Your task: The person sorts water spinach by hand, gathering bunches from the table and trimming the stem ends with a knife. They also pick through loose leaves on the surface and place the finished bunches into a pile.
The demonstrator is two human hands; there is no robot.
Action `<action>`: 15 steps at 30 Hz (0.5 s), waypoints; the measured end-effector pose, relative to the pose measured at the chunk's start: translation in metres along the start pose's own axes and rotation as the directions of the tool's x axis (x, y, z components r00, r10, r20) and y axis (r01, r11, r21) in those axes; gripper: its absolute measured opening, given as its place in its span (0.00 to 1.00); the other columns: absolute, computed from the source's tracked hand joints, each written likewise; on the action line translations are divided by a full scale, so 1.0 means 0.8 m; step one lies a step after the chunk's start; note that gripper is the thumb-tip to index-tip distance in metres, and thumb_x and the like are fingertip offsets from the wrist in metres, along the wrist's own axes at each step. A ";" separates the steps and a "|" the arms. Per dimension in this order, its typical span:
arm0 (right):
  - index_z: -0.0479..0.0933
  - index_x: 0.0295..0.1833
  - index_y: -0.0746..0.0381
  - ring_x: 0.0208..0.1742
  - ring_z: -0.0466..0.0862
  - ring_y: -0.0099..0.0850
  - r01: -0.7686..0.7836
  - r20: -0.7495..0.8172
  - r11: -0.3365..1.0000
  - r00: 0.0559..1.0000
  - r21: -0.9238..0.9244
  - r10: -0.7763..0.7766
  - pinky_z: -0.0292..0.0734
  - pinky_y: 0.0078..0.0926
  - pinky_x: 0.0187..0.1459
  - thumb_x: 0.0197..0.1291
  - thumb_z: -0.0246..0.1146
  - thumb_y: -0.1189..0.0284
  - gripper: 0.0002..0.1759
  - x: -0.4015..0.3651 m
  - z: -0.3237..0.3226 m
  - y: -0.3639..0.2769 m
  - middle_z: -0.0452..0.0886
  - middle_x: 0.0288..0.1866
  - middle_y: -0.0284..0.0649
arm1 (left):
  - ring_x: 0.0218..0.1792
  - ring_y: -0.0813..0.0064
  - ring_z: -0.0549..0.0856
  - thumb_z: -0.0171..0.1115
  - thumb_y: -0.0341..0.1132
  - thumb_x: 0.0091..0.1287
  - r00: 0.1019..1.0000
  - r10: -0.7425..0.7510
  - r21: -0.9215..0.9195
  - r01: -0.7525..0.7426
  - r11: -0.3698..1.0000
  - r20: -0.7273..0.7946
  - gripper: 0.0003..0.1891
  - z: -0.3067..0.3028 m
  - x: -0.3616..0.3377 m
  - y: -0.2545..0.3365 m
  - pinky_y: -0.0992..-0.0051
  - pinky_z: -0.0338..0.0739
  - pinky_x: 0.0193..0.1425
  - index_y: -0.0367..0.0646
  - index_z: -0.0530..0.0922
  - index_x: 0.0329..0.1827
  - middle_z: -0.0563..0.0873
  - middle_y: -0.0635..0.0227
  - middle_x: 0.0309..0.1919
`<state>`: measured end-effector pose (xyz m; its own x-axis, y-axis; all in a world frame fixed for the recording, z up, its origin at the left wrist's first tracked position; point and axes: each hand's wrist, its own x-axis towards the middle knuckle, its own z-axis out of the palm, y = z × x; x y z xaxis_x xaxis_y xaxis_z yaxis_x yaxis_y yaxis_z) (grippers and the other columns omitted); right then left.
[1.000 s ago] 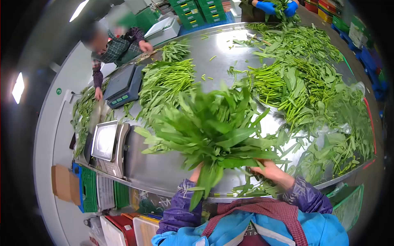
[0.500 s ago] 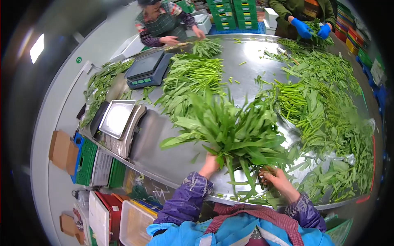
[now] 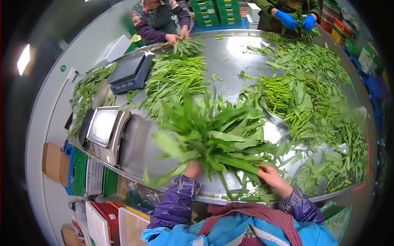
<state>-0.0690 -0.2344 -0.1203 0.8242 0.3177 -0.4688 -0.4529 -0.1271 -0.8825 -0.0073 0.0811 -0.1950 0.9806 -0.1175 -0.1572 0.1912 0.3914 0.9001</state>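
Observation:
A large bunch of water spinach [image 3: 217, 135] fans out over the near edge of the table, its long leaves spread upward and outward. My left hand [image 3: 193, 168] is closed round its lower left side; leaves cover most of the fingers. At the lower right of the bunch, my right hand [image 3: 274, 178] pinches a long leaf between thumb and fingers. Beyond the bunch lies a pile of water spinach [image 3: 176, 74] with its cut stems facing right. On the right, a loose heap of the same greens [image 3: 316, 94] spreads along the table.
The steel table [image 3: 141, 143] carries a silver scale [image 3: 104, 129] at left and a dark scale [image 3: 129, 71] behind it. Across the table, one co-worker's hands [image 3: 177, 37] handle greens; another's blue gloves [image 3: 296, 20] hold a bunch. Crates [image 3: 78, 174] stand below the left edge.
The bunch has turned and tipped to the left with my left hand. My right hand has closed on a leaf at its side. The whole view has shifted slightly.

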 end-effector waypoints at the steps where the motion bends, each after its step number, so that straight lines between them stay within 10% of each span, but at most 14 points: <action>1: 0.69 0.53 0.71 0.35 0.78 0.21 0.015 -0.017 0.999 1.000 0.031 -0.015 0.74 0.17 0.35 0.61 0.56 0.73 0.17 -0.003 0.004 -0.006 0.80 0.39 0.37 | 0.50 0.65 0.75 0.35 0.41 0.74 0.998 -0.053 0.034 0.052 0.998 0.018 0.18 0.001 -0.004 0.012 0.67 0.72 0.55 0.40 0.65 0.58 0.74 0.60 0.51; 5: 0.67 0.55 0.72 0.35 0.79 0.22 -0.028 -0.114 0.997 0.993 0.078 0.037 0.75 0.18 0.35 0.61 0.57 0.70 0.20 -0.019 0.016 -0.033 0.79 0.39 0.40 | 0.49 0.65 0.75 0.34 0.52 0.72 0.998 0.036 0.289 -0.048 0.956 0.047 0.25 -0.024 0.000 -0.005 0.67 0.73 0.54 0.40 0.66 0.57 0.74 0.60 0.51; 9: 0.66 0.56 0.73 0.37 0.79 0.23 -0.011 -0.076 0.997 0.997 0.081 0.018 0.75 0.19 0.35 0.62 0.56 0.70 0.21 -0.011 0.009 -0.010 0.79 0.41 0.42 | 0.46 0.62 0.76 0.41 0.64 0.64 0.995 -0.051 0.053 0.055 0.997 -0.083 0.34 -0.012 -0.001 -0.001 0.66 0.74 0.51 0.40 0.67 0.56 0.75 0.60 0.48; 11: 0.66 0.57 0.73 0.37 0.79 0.23 0.007 -0.058 0.996 0.998 0.085 -0.003 0.75 0.19 0.35 0.63 0.56 0.70 0.21 -0.009 0.008 -0.003 0.78 0.41 0.43 | 0.47 0.62 0.76 0.39 0.64 0.64 0.989 -0.145 -0.348 0.148 0.926 0.035 0.34 -0.054 0.024 -0.051 0.66 0.74 0.51 0.40 0.68 0.55 0.75 0.61 0.48; 15: 0.66 0.57 0.72 0.35 0.78 0.23 -0.007 -0.067 0.997 0.998 0.080 0.013 0.74 0.18 0.35 0.62 0.56 0.70 0.21 -0.003 0.005 0.009 0.78 0.38 0.41 | 0.44 0.67 0.77 0.49 0.55 0.66 0.959 -0.258 -0.385 0.196 0.902 -0.115 0.25 -0.065 -0.001 -0.050 0.67 0.75 0.47 0.42 0.69 0.54 0.76 0.62 0.46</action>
<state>-0.0753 -0.2321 -0.1254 0.8392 0.2527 -0.4815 -0.4847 -0.0538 -0.8730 -0.0137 0.1131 -0.2517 0.8965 -0.1090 -0.4294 0.3821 0.6810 0.6247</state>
